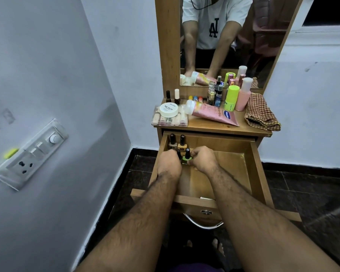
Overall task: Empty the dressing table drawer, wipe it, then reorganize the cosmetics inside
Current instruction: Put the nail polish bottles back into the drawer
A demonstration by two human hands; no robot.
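The wooden drawer [234, 167] is pulled out below the dressing table top [214, 128]. Two nail polish bottles [177, 143] stand upright in its back left corner. In front of them my right hand [203, 159] grips a green nail polish bottle [186, 158] that rests on the drawer floor. My left hand [169, 162] is closed around a dark bottle [179, 154], mostly hidden by the fingers. On the table top lie a pink tube [214, 113], a clear box with a white jar [169, 115] on it, and several upright bottles [232, 98].
A folded checked cloth [261, 112] lies on the right end of the table top. A mirror [224, 40] rises behind it. A switchboard [29, 154] sits on the left wall. The drawer handle [204, 222] sticks out toward me above my feet.
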